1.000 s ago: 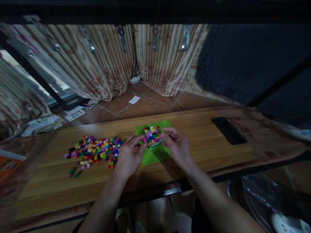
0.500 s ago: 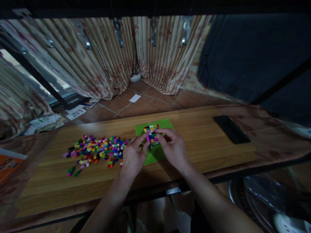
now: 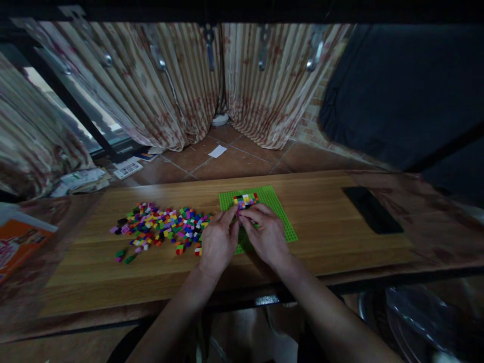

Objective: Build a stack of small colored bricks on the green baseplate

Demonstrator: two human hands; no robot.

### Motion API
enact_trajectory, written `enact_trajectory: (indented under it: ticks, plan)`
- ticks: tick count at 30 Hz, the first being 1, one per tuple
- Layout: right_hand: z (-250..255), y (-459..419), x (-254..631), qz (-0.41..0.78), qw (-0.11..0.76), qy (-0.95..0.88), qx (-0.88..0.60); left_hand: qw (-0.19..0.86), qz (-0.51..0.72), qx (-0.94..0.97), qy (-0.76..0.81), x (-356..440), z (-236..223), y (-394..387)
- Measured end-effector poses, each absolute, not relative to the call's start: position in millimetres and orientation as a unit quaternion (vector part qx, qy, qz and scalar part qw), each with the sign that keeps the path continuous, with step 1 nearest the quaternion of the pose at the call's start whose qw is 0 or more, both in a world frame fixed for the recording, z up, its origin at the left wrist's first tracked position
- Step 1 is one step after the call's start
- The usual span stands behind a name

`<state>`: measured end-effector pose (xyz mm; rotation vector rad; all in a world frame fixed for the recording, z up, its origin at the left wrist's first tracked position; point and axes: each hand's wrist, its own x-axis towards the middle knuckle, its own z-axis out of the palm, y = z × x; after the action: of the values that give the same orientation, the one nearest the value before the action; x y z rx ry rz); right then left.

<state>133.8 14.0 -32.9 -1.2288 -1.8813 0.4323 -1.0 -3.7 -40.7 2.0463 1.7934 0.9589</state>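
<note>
A patch of multicoloured toy bricks (image 3: 246,198) sits on a green studded baseplate (image 3: 283,222) on the wooden table. My left hand (image 3: 220,241) and my right hand (image 3: 266,234) meet over the near left part of this patch. Thumb and forefinger of each are drawn together, tips nearly touching. A bit of a purple toy brick (image 3: 239,213) shows between the fingertips; whether it is loose or part of the patch I cannot tell. My hands hide the near side of the patch and some of the baseplate.
Left of the baseplate spreads a heap of loose toy bricks (image 3: 170,224), a few lying apart near its front. A black phone-like slab (image 3: 372,209) lies at the table's right. An orange and white package (image 3: 22,242) stands at the far left.
My hands have come closer together, from either side of the brick patch to its near left part. The whole view has shifted, so things appear farther right.
</note>
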Motion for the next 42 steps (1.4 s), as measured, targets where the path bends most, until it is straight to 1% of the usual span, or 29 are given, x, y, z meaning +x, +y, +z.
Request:
enact_trajectory:
  ticks: [7,13,17,23,27,30,33,36,42]
  plan:
    - [-35.6,12.0,132.7,0.165,0.413,-0.750,-0.489,0.187,0.401,0.651,0.616,1.6,-37.9,-7.3]
    - [-33.5,11.0,131.9,0.172,0.420,-0.742,-0.493,0.207,0.420,0.622,0.628,2.6,-40.5,-8.5]
    - [-33.8,10.8,132.2,0.170,0.423,-0.741,-0.493,0.198,0.433,0.627,0.616,3.4,-42.5,-9.5]
    - [-37.3,11.4,133.2,0.177,0.435,-0.733,-0.492,0.181,0.408,0.648,0.617,5.0,-41.3,-11.2]
    - [-38.8,11.6,134.1,0.177,0.426,-0.744,-0.484,0.174,0.386,0.655,0.625,6.9,-40.1,-13.0]
    - [-38.3,10.9,134.5,0.152,0.408,-0.754,-0.491,0.169,0.377,0.661,0.626,9.1,-39.8,-15.4]
    - [-36.9,9.5,134.0,0.103,0.386,-0.771,-0.497,0.173,0.358,0.664,0.633,11.7,-40.3,-18.4]
    - [-36.1,8.0,133.1,0.061,0.367,-0.783,-0.498,0.203,0.349,0.665,0.629,14.5,-41.5,-21.3]
    - [-35.3,6.0,132.4,0.026,0.348,-0.793,-0.499,0.298,0.364,0.656,0.591,18.7,-43.3,-26.6]
